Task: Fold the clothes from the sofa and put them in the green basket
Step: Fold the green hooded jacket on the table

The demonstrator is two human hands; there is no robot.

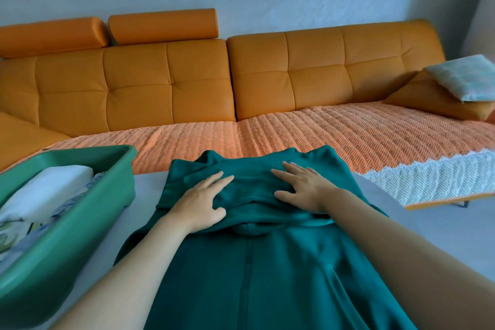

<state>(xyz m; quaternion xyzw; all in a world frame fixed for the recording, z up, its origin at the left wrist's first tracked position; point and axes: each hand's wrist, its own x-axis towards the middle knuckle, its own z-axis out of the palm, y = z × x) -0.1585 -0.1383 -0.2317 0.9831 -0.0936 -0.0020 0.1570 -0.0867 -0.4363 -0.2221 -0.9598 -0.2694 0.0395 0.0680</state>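
A dark teal garment lies spread on a pale grey table, its far part folded back over itself. My left hand rests flat on the folded part at the left, fingers straight. My right hand presses flat on the same fold at the right, fingers spread. The green basket stands on the table at my left. It holds a folded white cloth and some patterned fabric. Beyond the table stands the orange sofa.
The sofa seat carries an orange woven throw with a white lace edge. At the right end lie an orange cushion and a pale patterned pillow. A grey wall rises behind the sofa.
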